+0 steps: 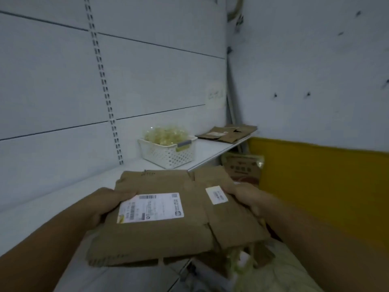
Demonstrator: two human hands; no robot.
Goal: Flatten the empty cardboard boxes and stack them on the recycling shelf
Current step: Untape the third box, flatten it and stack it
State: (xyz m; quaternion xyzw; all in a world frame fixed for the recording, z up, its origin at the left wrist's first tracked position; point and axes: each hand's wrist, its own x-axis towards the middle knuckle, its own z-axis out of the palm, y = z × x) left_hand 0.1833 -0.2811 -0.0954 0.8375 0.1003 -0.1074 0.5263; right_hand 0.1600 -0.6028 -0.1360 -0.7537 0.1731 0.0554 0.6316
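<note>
Fingers of the left hand (105, 205) and the right hand (246, 197) curl round a flattened box (160, 234). On the shelf (208, 148), a white basket (166, 157) stands between it and the cardboard pile (229, 132).

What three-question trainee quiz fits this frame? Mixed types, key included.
1. True or false: only the left hand grips the flattened box.
2. What stands on the shelf between the held box and the far cardboard stack? A) white basket B) red bucket C) glass jar
3. Fill in: the large label lies nearer the ___ hand.
Key: 1 false, the right hand grips it too; 2 A; 3 left.
</note>
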